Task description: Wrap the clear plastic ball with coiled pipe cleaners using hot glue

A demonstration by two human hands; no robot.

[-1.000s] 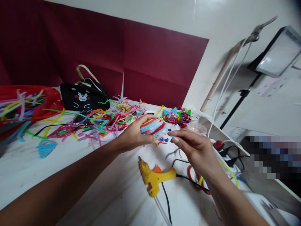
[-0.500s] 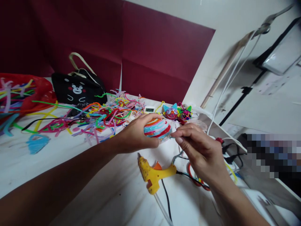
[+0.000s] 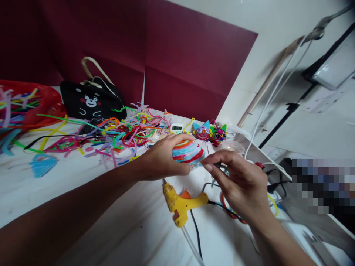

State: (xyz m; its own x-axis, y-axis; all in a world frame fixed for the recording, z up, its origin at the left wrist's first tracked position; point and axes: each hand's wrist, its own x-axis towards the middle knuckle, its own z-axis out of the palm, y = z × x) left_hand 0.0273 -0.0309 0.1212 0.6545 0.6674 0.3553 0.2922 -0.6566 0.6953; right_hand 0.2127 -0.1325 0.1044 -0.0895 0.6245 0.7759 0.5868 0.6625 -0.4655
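Observation:
My left hand (image 3: 166, 157) is wrapped round a ball (image 3: 188, 152) covered in rows of fuzzy pipe cleaner, striped orange, light blue, pink and red. It is held above the table. At the ball's right side my right hand (image 3: 235, 177) pinches a grey-blue pipe cleaner (image 3: 226, 170) between thumb and forefinger. Part of that strand hangs below the fingers, and its end at the ball is hard to make out. Below both hands lies a yellow hot glue gun (image 3: 183, 205) on its side, a clear glue stick (image 3: 191, 244) protruding from its back.
Loose coloured pipe cleaners (image 3: 133, 133) are heaped at the back left, near a black bag (image 3: 91, 101) and a red plastic bag (image 3: 46, 107). A small digital timer (image 3: 176, 128) and two animal-face figures (image 3: 202, 131) stand behind. Cables and a power strip (image 3: 277, 194) lie right.
My right hand has shifted slightly, with its fingertips closer to the ball's lower right side and the strand now looping under the fingers. The left hand keeps its hold on the ball.

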